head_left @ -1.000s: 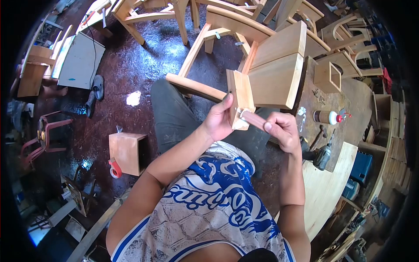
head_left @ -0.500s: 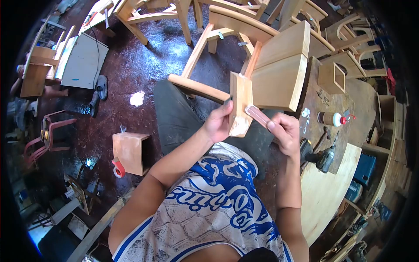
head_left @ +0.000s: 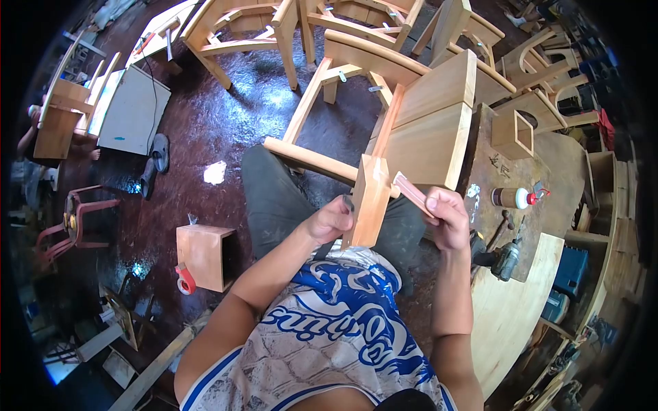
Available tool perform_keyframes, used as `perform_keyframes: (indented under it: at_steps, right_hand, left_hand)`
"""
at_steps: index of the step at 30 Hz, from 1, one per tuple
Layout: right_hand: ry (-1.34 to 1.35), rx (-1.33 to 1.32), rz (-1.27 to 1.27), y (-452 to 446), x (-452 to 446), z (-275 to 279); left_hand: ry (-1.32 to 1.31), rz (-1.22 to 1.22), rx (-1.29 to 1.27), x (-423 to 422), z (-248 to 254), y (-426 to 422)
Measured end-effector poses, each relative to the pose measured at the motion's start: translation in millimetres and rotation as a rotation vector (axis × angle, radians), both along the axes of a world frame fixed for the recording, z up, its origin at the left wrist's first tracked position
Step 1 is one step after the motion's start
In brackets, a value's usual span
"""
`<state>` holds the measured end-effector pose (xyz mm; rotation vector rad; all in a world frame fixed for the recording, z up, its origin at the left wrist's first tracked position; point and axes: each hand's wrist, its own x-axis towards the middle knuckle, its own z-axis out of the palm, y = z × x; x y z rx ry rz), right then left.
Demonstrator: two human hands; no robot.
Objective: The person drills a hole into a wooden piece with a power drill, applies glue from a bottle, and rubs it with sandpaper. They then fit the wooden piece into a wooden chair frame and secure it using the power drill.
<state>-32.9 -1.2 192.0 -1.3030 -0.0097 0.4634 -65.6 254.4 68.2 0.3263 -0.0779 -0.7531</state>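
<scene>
My left hand (head_left: pixel 332 220) is closed on the side of a thick, pale wooden piece (head_left: pixel 368 205) that stands in front of my lap. I cannot tell whether this piece is joined to the wooden chair (head_left: pixel 425 133) behind it. Pinched in my right hand (head_left: pixel 449 216) is a flat reddish-brown stick (head_left: pixel 411 194) with whitish paste on its tip. The tip sits just right of the wooden piece's upper part. The chair lies tipped over across my legs, one round-edged rail (head_left: pixel 308 159) reaching over my knee.
On the workbench (head_left: pixel 548 161) at right are a glue bottle (head_left: pixel 513 198), a hammer (head_left: pixel 502 226), a cordless drill (head_left: pixel 506 262) and an open wooden box (head_left: pixel 513 133). A box (head_left: pixel 204 257) with red tape (head_left: pixel 185 279) stands left on the floor. More chairs (head_left: pixel 240 41) stand ahead.
The wooden piece has turned and sits lower, its paste-smeared face no longer showing. The stick's tip has come away from it. My left hand has shifted down the piece.
</scene>
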Motion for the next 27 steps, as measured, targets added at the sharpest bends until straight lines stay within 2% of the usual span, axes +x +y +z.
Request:
perform_keyframes:
  at_steps: [1, 2, 4, 11, 16, 20, 24, 27]
  right_hand:
    - [0.045, 0.112, 0.002, 3, 1, -4]
    - [0.042, 0.111, 0.003, 5, 1, -2]
    - [0.189, 0.231, -0.017, 7, 2, 2]
    - [0.27, 0.221, -0.035, 22, -5, 6]
    - [0.35, 0.178, 0.042, 27, -19, 4]
    - [0.244, 0.128, -0.04, 20, -14, -1]
    - [0.199, 0.12, 0.073, 24, -19, 0]
    - [0.208, 0.098, 0.002, 18, -14, -4]
  left_hand:
    - [-0.11, -0.017, 0.065, 1, -5, 4]
    - [-0.221, -0.031, 0.13, 2, -9, 7]
    - [-0.266, -0.054, 0.185, 6, 6, 13]
    - [-0.416, -0.059, 0.43, 10, 43, 18]
    - [-0.417, -0.016, 0.489, 12, 44, 18]
    - [-0.424, -0.04, 0.475, 12, 45, 17]
    - [-0.419, -0.041, 0.474, 12, 42, 15]
    - [-0.443, -0.017, 0.512, 11, 43, 14]
